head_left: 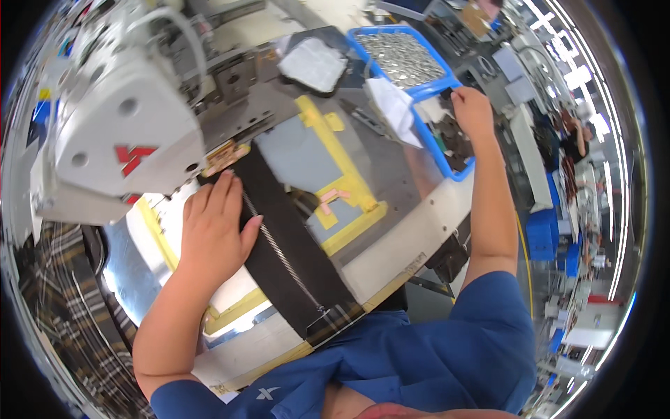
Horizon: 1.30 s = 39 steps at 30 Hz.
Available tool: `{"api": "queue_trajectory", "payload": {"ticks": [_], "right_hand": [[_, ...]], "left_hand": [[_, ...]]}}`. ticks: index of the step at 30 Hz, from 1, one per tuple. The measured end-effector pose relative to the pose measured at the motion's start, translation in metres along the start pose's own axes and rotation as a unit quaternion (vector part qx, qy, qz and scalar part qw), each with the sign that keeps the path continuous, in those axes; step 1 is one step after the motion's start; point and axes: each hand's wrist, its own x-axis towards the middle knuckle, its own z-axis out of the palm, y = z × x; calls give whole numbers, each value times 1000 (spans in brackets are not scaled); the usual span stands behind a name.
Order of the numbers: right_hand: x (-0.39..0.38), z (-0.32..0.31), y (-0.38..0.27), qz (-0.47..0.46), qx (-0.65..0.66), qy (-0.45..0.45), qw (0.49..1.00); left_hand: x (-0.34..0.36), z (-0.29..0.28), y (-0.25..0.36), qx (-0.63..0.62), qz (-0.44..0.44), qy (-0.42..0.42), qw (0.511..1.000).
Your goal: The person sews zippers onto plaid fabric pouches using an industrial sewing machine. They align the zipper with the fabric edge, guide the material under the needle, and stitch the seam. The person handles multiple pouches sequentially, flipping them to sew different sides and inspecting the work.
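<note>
My left hand (213, 227) lies flat, fingers stretched out, on a strip of black fabric (269, 244). A silver metal zipper (283, 260) runs down the strip, its slider near the end closest to me. The strip's far end lies at the metal work foot of a white sewing machine (125, 133), just past my left fingertips. My right hand (474, 112) is stretched out over a blue bin (457, 174) of dark small pieces (450, 140). Its fingers are bent together at the bin's far side; what they hold, if anything, is hidden.
Behind that bin stands another blue bin (359, 35) full of small silvery metal parts (401, 59). A white sheet (394, 108) leans by the bins. Yellow tape (335, 153) frames a grey plate on the table. Plaid fabric (63, 293) hangs at the left.
</note>
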Motion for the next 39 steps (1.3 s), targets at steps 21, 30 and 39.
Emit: {"api": "queue_trajectory", "payload": {"ticks": [21, 30, 39], "right_hand": [[-54, 35, -332, -378, 381, -281, 796], [-63, 42, -334, -413, 397, -254, 779], [-66, 40, -339, -433, 374, -230, 788]], "left_hand": [[-10, 2, -5, -8, 89, 49, 995], [-9, 4, -7, -16, 87, 47, 995], [-11, 5, -7, -18, 86, 35, 996]]}}
